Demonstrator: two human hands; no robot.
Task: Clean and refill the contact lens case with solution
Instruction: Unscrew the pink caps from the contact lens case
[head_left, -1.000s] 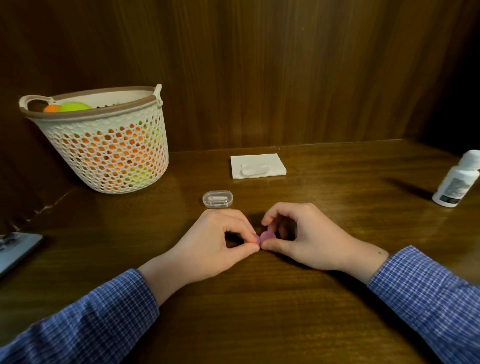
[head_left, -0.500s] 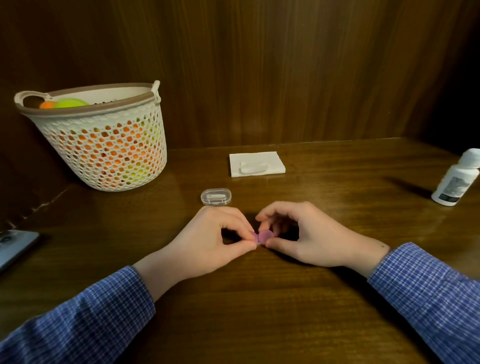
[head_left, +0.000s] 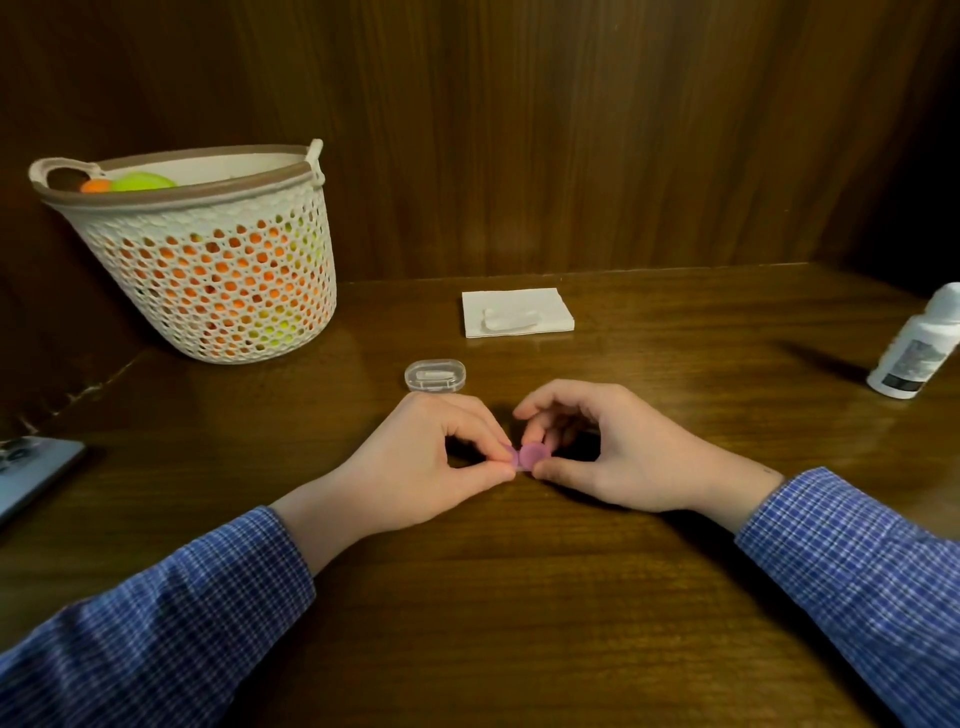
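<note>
A small purple contact lens case (head_left: 529, 457) rests low on the wooden table (head_left: 519, 597), pinched from both sides. My left hand (head_left: 421, 462) grips its left end between thumb and forefinger. My right hand (head_left: 608, 452) holds the round purple cap on its right side with thumb and fingertips. Most of the case is hidden by my fingers. The white solution bottle (head_left: 917, 345) stands at the far right, tilted in the wide view, apart from both hands.
A clear oval plastic box (head_left: 435, 375) lies just beyond my left hand. A folded white tissue (head_left: 517, 313) with a small white item on it lies farther back. A white mesh basket (head_left: 208, 260) of coloured balls stands back left. A grey device (head_left: 31, 467) lies at the left edge.
Both hands stay pinched on the purple case at the same spot. The fingers of my right hand have shifted slightly around the cap.
</note>
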